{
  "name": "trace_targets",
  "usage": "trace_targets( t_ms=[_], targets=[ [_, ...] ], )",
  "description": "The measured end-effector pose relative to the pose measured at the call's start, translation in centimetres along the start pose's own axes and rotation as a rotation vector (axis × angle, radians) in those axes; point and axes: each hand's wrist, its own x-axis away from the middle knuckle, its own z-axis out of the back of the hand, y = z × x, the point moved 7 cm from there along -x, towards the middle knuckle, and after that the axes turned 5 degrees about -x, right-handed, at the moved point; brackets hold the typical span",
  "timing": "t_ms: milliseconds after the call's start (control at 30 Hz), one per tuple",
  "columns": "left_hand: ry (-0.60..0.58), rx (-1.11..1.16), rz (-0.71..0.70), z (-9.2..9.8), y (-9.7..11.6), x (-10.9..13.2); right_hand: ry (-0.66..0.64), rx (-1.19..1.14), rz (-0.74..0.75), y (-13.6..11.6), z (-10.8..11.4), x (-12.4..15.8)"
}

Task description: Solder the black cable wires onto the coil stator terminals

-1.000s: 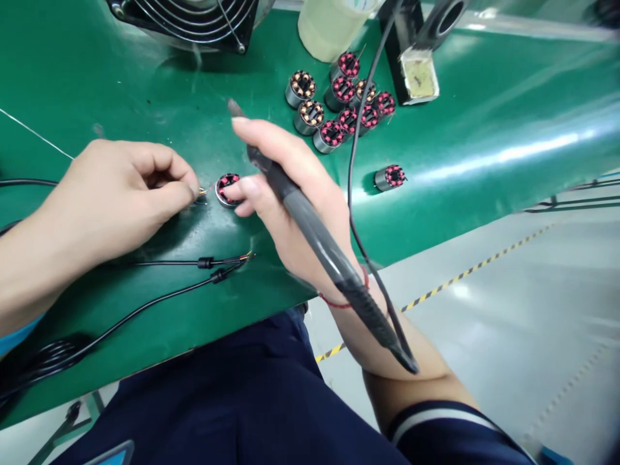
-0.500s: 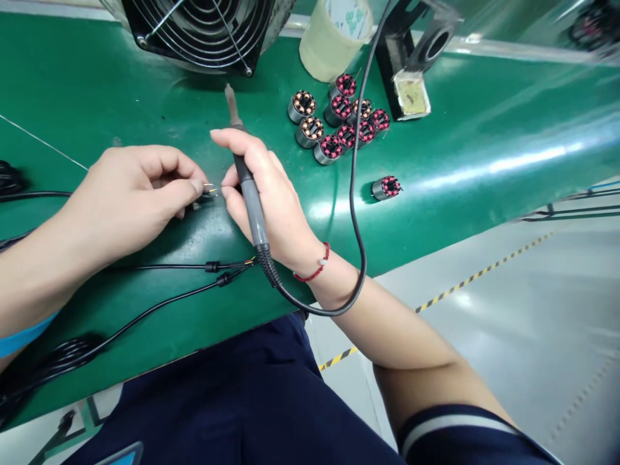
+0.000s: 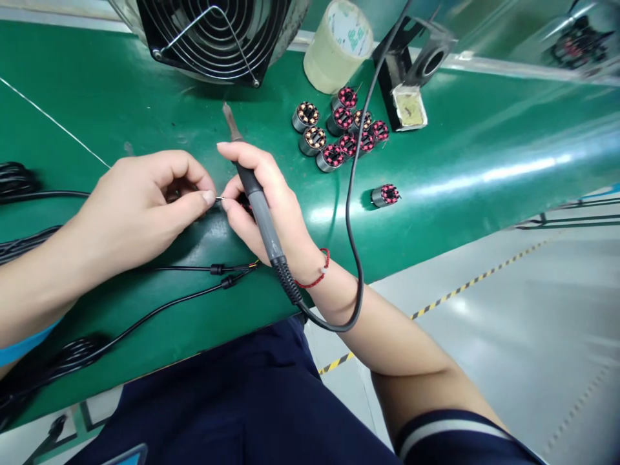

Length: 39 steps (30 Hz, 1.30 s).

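Observation:
My left hand (image 3: pixel 159 200) is closed in a pinch on a thin wire end (image 3: pixel 219 198). Thumb and forefinger of my right hand (image 3: pixel 271 206) meet the wire's other side. That same hand also holds a soldering iron (image 3: pixel 261 210), its handle lying across the fingers and its tip (image 3: pixel 227 113) pointing away toward the fan. Something dark with red spots shows partly behind the right fingers; I cannot make out what it is. Below the hands, two black cables (image 3: pixel 184 298) with small sleeves end in coloured wires near my right wrist.
A fan (image 3: pixel 217 39) stands at the back, beside a tape roll (image 3: pixel 334 51) and a soldering iron stand (image 3: pixel 409 77). Several wound motor stators (image 3: pixel 332 157) cluster right of the iron, with a single stator (image 3: pixel 386 195) apart. The iron's cord (image 3: pixel 352 213) loops over my right forearm. Coiled cables (image 3: pixel 17 181) lie left.
My hands have come together, and the right fingertips now touch the wire held by the left. The bright wire ends seen before are now mostly covered. The view has shifted slightly.

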Motion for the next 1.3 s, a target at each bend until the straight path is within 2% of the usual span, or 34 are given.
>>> trace_targets(
  t_ms=[267, 433, 500, 633, 833, 967, 1067, 1167, 1300],
  targets=[
    [0.001, -0.019, -0.029, 0.0, 0.0, 0.0, -0.008, -0.063, -0.008, 0.1, 0.2, 0.0],
    [0.011, -0.128, -0.288, 0.1, 1.4, 0.3, 0.001, -0.154, 0.112, -0.5, 0.4, 0.0],
    [0.027, -0.165, -0.331, 0.2, 1.7, 0.5, -0.024, -0.179, 0.126, -0.4, 0.4, 0.1],
    [0.022, -0.127, -0.259, -0.1, 1.3, 0.2, -0.022, -0.196, 0.121, 0.1, 0.9, 0.5],
    [-0.015, -0.045, -0.100, -0.6, 0.1, -0.3, -0.094, 0.028, 0.170, -0.2, 1.2, 0.8],
    [-0.025, -0.035, -0.025, -0.7, -0.4, -0.4, -0.037, 0.058, 0.176, -0.5, 1.0, 0.2],
    [-0.026, -0.034, -0.002, -0.8, -0.5, -0.4, 0.026, 0.037, 0.076, -0.2, 0.9, -0.2],
    [-0.019, -0.026, 0.015, -0.9, -0.3, -0.3, 0.033, -0.016, 0.004, -0.1, 1.0, 0.0],
    [-0.023, -0.026, 0.013, -1.0, 0.1, -0.3, 0.087, -0.194, -0.028, -0.4, 2.5, 1.4]
  ],
)
